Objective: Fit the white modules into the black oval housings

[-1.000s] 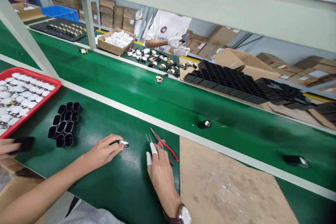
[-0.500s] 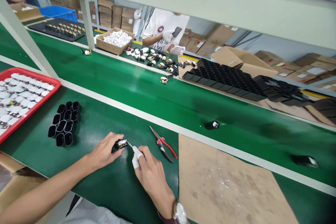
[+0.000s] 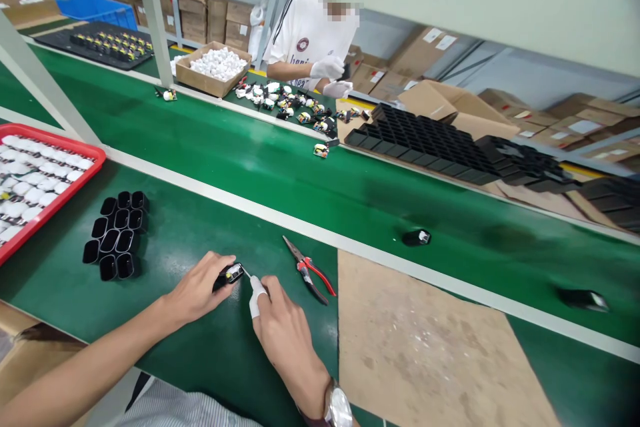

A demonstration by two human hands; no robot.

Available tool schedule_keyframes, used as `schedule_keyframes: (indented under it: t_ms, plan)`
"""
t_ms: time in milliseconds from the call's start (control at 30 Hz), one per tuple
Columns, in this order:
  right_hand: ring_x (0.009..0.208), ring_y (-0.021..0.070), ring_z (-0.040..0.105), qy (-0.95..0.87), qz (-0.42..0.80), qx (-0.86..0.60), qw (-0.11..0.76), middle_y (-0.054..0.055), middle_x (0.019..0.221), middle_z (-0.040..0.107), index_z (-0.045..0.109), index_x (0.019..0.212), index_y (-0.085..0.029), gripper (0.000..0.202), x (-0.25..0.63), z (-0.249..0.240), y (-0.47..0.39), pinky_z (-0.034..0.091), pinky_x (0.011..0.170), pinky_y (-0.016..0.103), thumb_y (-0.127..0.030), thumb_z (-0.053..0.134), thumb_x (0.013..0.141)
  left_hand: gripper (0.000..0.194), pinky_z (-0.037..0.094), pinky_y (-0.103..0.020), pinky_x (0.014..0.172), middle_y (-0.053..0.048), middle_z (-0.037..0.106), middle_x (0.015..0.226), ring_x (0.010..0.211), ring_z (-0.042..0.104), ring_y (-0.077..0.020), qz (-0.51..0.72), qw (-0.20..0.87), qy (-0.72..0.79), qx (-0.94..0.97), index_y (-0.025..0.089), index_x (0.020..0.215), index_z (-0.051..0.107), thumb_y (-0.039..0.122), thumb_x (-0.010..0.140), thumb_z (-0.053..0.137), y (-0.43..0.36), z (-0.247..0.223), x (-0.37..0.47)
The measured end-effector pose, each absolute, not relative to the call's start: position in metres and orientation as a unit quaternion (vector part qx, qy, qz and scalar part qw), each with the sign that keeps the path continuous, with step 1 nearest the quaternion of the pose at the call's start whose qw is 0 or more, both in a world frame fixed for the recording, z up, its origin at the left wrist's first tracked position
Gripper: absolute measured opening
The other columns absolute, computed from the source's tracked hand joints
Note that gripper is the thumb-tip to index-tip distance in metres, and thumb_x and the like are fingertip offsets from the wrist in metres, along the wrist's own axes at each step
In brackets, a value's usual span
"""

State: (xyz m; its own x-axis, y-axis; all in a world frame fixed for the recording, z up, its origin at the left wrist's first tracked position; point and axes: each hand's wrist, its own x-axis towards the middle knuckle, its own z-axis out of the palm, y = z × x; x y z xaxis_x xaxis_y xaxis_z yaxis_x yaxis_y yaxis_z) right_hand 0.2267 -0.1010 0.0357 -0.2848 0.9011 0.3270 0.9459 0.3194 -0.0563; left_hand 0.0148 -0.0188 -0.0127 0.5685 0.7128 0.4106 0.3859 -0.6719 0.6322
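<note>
My left hand (image 3: pixel 197 290) rests on the green bench and pinches a small black housing with a circuit board (image 3: pixel 229 275) in its open end. My right hand (image 3: pixel 283 330), with a white cot on the forefinger and a watch on the wrist, holds thin metal tweezers (image 3: pixel 246 272) whose tips touch the board's end. Red-handled pliers (image 3: pixel 310 271) lie just right of both hands. A cluster of empty black housings (image 3: pixel 115 235) stands upright to the left.
A red tray (image 3: pixel 35 180) of white parts sits at the left edge. Two black units (image 3: pixel 417 237) (image 3: pixel 583 298) ride on the conveyor belt. A brown board (image 3: pixel 430 353) covers the bench at right. Across the belt a gloved person (image 3: pixel 313 40) works beside black trays (image 3: pixel 440 147).
My right hand left the pliers' side, moved left with the tweezers and brought their tips to the board in my left hand. The loose units on the belt drifted right.
</note>
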Motion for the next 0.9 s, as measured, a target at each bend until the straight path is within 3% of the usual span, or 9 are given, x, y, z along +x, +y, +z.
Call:
schedule_keyframes:
  t_ms: [167, 400, 900]
  plan:
    - [0.066, 0.0183, 0.06, -0.801, -0.071, -0.577, 0.144, 0.011, 0.102, 0.065, 0.061, 0.087, -0.02, 0.026, 0.227, 0.032, -0.098, 0.041, 0.048, 0.03, 0.0, 0.046, 0.091, 0.048, 0.063, -0.039, 0.088, -0.008, 0.067, 0.114, 0.102, 0.071, -0.0232, 0.344, 0.277, 0.334, 0.833, 0.026, 0.149, 0.042, 0.026, 0.105, 0.061, -0.018, -0.016, 0.015]
    - [0.075, 0.0186, 0.062, -0.843, -0.041, -0.517, 0.145, 0.011, 0.107, 0.067, 0.063, 0.083, -0.019, 0.024, 0.241, 0.032, -0.083, 0.049, 0.06, 0.032, -0.001, 0.05, 0.092, 0.046, 0.06, -0.045, 0.104, -0.009, 0.071, 0.133, 0.127, 0.068, -0.0258, 0.312, 0.332, 0.345, 0.821, 0.027, 0.149, 0.041, 0.029, 0.107, 0.061, -0.012, -0.019, 0.01]
    - [0.075, 0.0193, 0.058, -0.902, -0.052, -0.418, 0.096, 0.006, 0.095, 0.067, 0.059, 0.073, -0.021, 0.028, 0.251, 0.063, -0.058, 0.045, 0.06, 0.036, 0.004, 0.055, 0.085, 0.053, 0.059, -0.043, 0.107, -0.006, 0.073, 0.133, 0.127, 0.069, -0.0249, 0.285, 0.387, 0.349, 0.804, 0.03, 0.15, 0.038, 0.026, 0.104, 0.065, -0.011, -0.016, 0.01]
